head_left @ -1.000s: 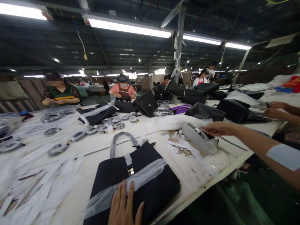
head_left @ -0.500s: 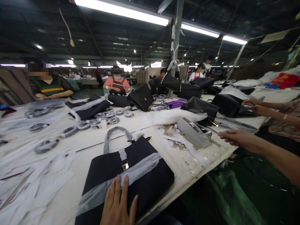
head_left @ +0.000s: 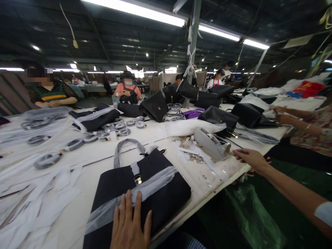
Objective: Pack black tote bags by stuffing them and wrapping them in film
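Note:
A black handbag (head_left: 155, 188) lies flat on the table's near edge, its wrapped handle (head_left: 119, 150) pointing away from me. A gold clasp (head_left: 138, 180) sits on its flap, and a strip of translucent wrapping (head_left: 153, 185) crosses its front. My left hand (head_left: 131, 221) rests flat on the bag and this strip, fingers spread. To the right, my right hand (head_left: 251, 159) is at the front end of a grey tape dispenser (head_left: 210, 143), thumb and forefinger pinched together. Whatever is between those fingertips is too small to make out.
Paper scraps (head_left: 188, 150) lie beside the dispenser. Wrapped coiled straps (head_left: 48, 159) and white sheets (head_left: 52, 200) cover the left side. More black bags (head_left: 154, 105) stand farther back near a metal post (head_left: 193, 41). A co-worker's hands (head_left: 285, 117) work at the right.
My right hand has come left, nearer the dispenser's front end. My left hand stays flat on the handbag. The view has shifted slightly.

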`<action>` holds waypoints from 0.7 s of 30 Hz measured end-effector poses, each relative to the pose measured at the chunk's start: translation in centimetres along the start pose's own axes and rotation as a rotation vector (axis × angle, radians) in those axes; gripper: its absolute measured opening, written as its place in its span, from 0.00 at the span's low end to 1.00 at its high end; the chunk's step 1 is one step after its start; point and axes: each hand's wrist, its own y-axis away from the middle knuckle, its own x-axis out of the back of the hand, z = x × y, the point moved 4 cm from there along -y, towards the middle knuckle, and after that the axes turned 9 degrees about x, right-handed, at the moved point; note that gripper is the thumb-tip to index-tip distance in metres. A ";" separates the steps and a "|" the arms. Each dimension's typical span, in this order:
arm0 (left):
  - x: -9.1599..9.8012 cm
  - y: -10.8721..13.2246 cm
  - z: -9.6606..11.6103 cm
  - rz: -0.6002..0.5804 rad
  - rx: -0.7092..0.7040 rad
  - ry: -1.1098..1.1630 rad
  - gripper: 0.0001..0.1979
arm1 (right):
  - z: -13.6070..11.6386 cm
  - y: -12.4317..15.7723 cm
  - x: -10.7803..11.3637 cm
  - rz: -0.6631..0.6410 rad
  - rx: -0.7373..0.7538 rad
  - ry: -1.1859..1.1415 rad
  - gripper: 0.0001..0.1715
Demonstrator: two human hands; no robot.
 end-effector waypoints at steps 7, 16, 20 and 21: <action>2.5 -1.2 1.4 0.040 0.090 -0.028 0.25 | 1.1 2.6 0.3 -0.052 -0.048 -0.068 0.17; 3.3 -1.6 1.4 -0.059 0.039 -0.099 0.23 | -6.2 4.4 -1.1 -0.216 0.360 0.062 0.23; 4.2 -1.4 2.1 -0.165 0.149 -0.097 0.24 | -13.5 5.6 -4.9 -0.344 0.540 -0.032 0.22; 4.3 -1.3 2.2 -0.190 0.171 -0.093 0.25 | -15.7 6.2 -6.1 -0.407 0.569 -0.079 0.22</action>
